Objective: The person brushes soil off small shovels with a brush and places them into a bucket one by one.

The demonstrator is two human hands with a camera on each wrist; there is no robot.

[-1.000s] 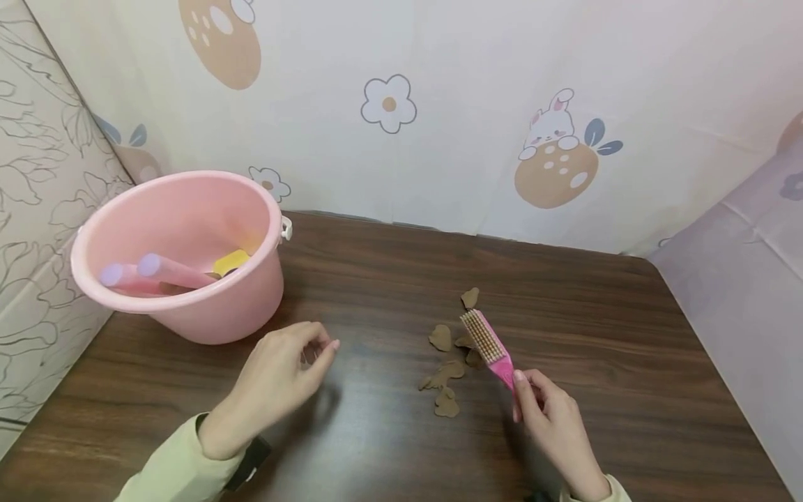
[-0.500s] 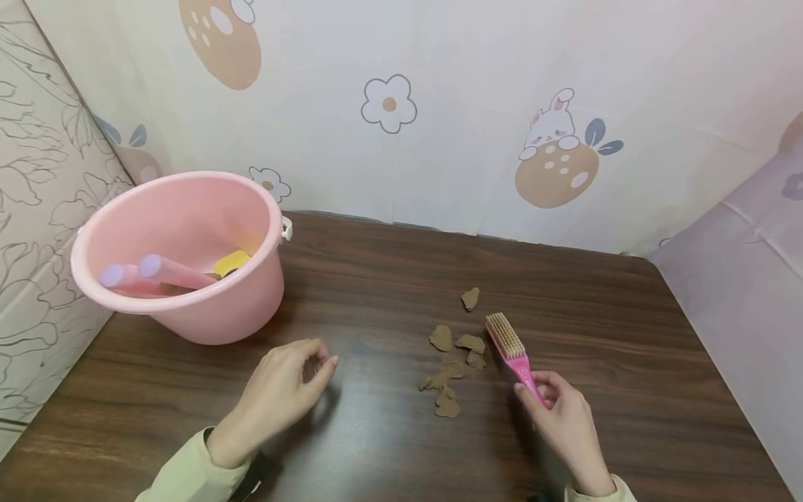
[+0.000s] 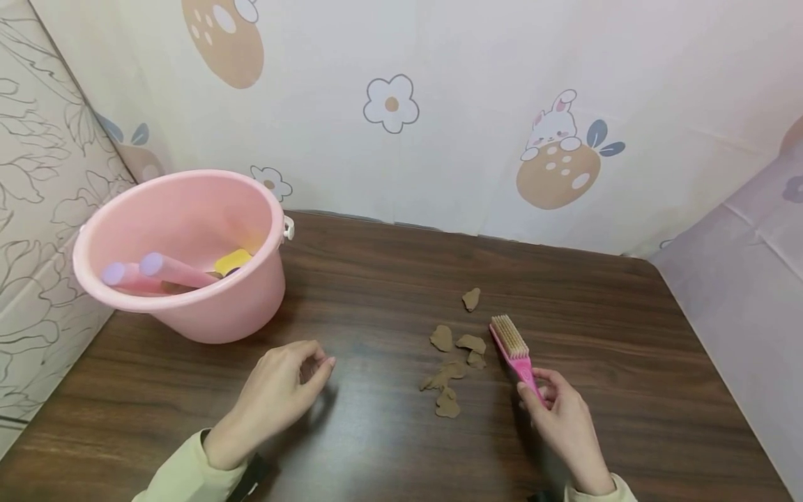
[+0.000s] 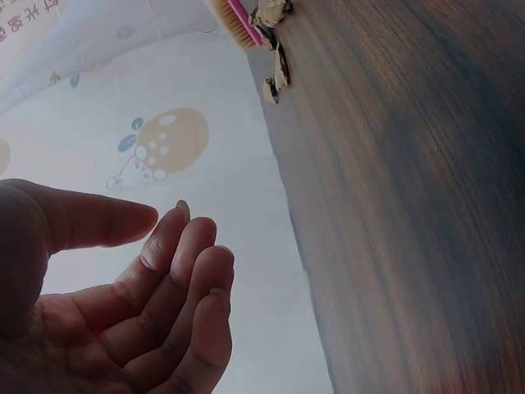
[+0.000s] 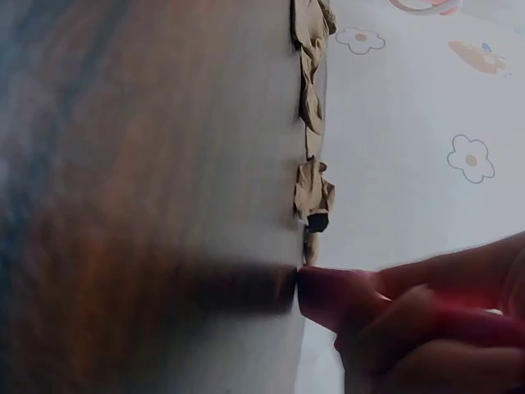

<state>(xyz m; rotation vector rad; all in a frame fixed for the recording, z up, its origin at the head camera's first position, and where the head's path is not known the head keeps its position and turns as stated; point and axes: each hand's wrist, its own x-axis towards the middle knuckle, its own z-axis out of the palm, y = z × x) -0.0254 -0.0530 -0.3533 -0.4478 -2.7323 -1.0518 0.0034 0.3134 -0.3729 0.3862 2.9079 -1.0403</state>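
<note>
My right hand (image 3: 564, 422) grips the handle of a pink scrub brush (image 3: 511, 341) at the right of the table. The brush's pale bristles show in the head view, and its head points away from me. Just left of it lie several thin, brown, irregular scraps (image 3: 441, 338), apart from the brush head. In the right wrist view, fingers wrap the blurred pink brush (image 5: 332, 291). My left hand (image 3: 272, 397) holds nothing; it hovers over the table with loosely curved fingers. The left wrist view shows the thumb close to the index fingertip.
A pink bucket (image 3: 219, 314) stands at the left of the dark wood table (image 3: 376, 279). Inside it are two pink handles (image 3: 182, 270) with purple ends and a yellow object (image 3: 232, 261), partly hidden. A printed curtain (image 3: 464, 160) hangs behind the table's far edge.
My right hand has moved the brush to the right, off the brown scraps, uncovering those beneath it. The left hand has shifted slightly toward me. The scraps lie where they were.
</note>
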